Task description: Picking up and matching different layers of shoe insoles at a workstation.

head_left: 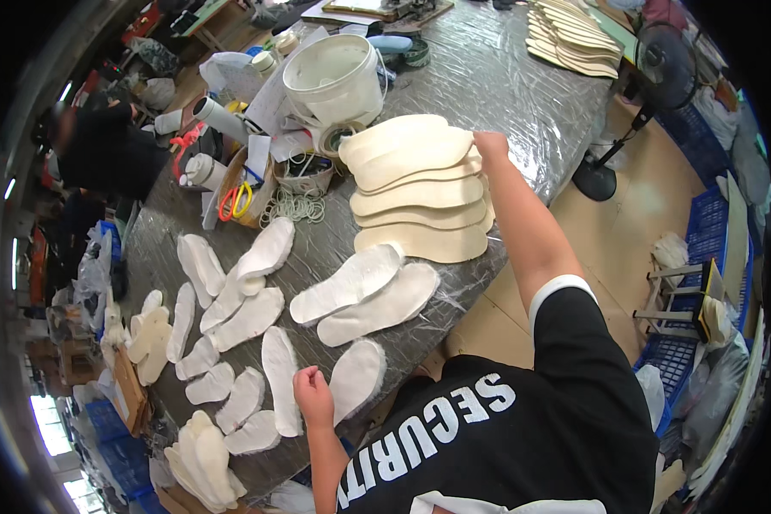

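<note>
Evidently, fleecy white insoles lie just left of the loosely curled left hand, its hold undeterminable, while stacked cream insoles lie left of the right hand, closed-looking at their edge, grip unconfirmed.

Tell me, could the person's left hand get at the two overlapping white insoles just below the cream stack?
Probably yes: the left hand is close to the two white insoles, and only uncovered tabletop seems to lie between, with nothing resting on them.
</note>
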Motion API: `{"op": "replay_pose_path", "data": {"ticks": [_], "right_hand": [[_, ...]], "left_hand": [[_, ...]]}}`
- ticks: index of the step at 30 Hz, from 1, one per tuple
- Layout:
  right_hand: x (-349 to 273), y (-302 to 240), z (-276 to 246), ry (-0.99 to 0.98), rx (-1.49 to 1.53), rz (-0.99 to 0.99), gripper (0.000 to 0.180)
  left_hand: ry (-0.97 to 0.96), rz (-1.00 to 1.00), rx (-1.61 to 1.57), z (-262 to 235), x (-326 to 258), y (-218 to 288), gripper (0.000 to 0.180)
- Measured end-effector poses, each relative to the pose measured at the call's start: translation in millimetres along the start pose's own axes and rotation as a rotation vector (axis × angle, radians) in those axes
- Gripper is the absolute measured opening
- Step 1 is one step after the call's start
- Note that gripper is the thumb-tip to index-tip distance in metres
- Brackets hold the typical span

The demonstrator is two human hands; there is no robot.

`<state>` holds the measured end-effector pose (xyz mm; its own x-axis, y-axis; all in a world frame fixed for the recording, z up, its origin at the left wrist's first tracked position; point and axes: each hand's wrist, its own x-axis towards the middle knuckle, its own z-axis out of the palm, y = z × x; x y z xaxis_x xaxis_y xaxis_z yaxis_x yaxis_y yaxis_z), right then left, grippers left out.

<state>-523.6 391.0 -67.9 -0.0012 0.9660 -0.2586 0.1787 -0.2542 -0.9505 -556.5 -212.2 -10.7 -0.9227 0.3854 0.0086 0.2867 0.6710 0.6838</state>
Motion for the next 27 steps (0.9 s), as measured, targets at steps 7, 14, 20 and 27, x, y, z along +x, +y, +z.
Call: {"op": "replay_pose_path", "data": {"ticks": [7, 14, 20, 27], "right_hand": [[-59.4, -52.1, 24.9, -0.318, -0.265, -0.458, 0.023], [-73.8, -66.8, 26.7, -0.307, -0.458, -0.404, 0.034], [-143.3, -101.5, -1.1, -0.841, 0.569, -0.392, 0.018], [-203.2, -123.9, -15.1, -0.817, 0.666, -0.563, 0.028]], "left_hand": [[-0.047, 0.007, -0.066, 4.0, 6.6, 8.9, 0.012], [-0.189, 0.118, -0.086, 25.3, 32.4, 53.8, 0.011], [-0.177, 0.176, -0.121, 25.5, 35.2, 62.5, 0.010], [0.013, 0.335, -0.254, 1.1, 92.2, 126.2, 0.009]]}}
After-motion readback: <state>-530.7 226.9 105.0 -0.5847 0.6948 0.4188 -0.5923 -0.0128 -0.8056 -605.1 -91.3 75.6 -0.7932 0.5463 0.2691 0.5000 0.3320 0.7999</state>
